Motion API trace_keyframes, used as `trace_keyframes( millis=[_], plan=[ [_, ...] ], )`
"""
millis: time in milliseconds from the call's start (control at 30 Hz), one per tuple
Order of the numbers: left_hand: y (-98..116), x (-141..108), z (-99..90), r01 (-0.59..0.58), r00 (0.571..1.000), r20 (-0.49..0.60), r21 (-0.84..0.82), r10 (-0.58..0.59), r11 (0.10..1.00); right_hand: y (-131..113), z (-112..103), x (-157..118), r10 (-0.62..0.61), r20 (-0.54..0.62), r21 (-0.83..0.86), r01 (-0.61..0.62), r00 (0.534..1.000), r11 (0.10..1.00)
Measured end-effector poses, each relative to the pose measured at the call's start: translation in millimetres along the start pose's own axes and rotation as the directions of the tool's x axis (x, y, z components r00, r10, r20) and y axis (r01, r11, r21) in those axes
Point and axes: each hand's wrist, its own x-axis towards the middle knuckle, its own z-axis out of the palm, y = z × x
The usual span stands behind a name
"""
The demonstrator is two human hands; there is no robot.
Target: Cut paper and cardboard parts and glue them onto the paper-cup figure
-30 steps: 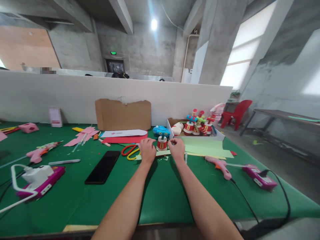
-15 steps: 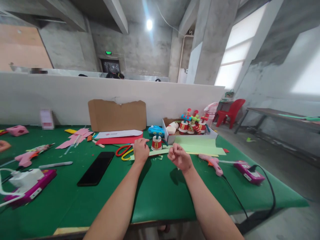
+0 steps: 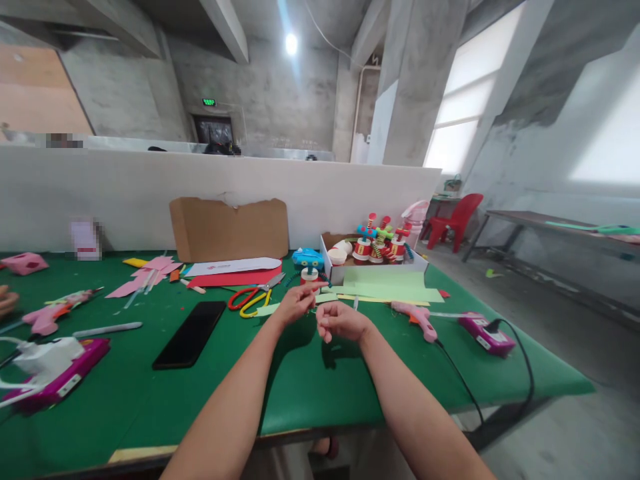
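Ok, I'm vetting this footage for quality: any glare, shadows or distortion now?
All in the head view: the ceiling lamp flares with a bluish streak; the window washes out white; the right hand casts a dark shadow on the green tabletop; the frame's edges look stretched.

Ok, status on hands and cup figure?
Left hand before the cup figure, partly hiding it. Right hand curled nearby, grip unclear. Scissors lie left of the figure.

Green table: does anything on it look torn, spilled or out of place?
The brown cardboard against the white partition has a ragged notch in its top edge, perhaps a tear. Scissors lie with handles spread near the left hand, a little untidy. No spill shows.
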Motion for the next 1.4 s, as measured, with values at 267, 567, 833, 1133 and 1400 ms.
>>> trace_keyframes(
  millis=[267, 567, 833, 1133, 1400],
  plan=[
    [5, 0, 1.7, 0.066, 0.988, 0.135, 0.098, -0.079, 0.993, -20, -26, -12, -0.347, -0.542, 0.239, 0.536, 0.765, 0.810],
    [27, -8, 17.5, 0.148, 0.913, 0.397, -0.117, -0.090, 0.982, -21, -64, -21, -0.375, -0.839, 0.020, 0.711, 0.394, 0.703],
    [18, -4, 14.0, 0.210, 0.949, 0.288, -0.276, -0.128, 0.938, -7, -30, 8, -0.243, -0.721, 0.018, 0.368, 0.649, 0.930],
    [22, -8, 14.1, 0.262, 0.915, 0.381, -0.311, -0.133, 0.914, -2, -8, 18, -0.078, -0.518, 0.007, 0.096, 0.852, 0.995],
    [14, -5, 15.0, 0.323, 0.904, 0.379, -0.300, -0.198, 0.898, -18, -10, 1, -0.283, -0.484, 0.161, 0.402, 0.828, 0.902]
  ],
)
